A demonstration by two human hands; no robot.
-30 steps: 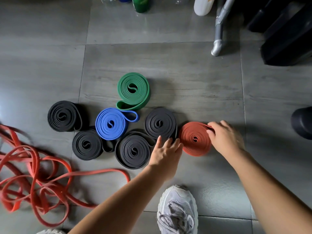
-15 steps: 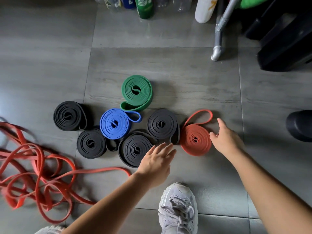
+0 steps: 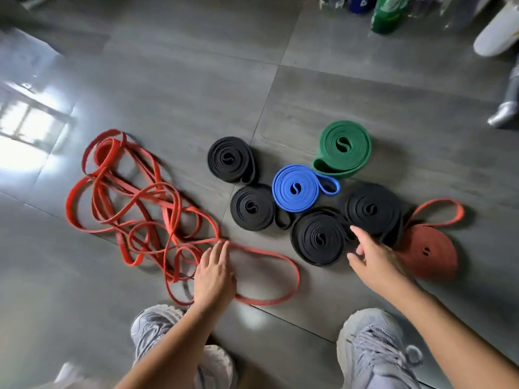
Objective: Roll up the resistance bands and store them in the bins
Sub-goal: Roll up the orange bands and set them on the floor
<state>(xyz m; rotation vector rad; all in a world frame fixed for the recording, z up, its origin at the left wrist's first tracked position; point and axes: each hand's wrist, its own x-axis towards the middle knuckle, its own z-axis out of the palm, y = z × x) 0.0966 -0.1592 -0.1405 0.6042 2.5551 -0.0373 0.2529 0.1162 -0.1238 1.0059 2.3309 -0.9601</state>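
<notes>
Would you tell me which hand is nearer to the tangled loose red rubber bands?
Left. The left hand lies over the red tangle; the right hand is beside rolled black rubber bands.

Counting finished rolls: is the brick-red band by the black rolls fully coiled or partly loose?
Partly loose: the brick-red band is coiled, but its end sticks out as a loop.

Thin orange-red rubber bands (image 3: 146,209) are seen tangled at centre-left. Four black rolled bands (image 3: 318,235), a blue roll (image 3: 295,188), a green roll (image 3: 342,144) and a loose-tailed rust-red roll (image 3: 427,251) are clustered flat at centre-right.
</notes>
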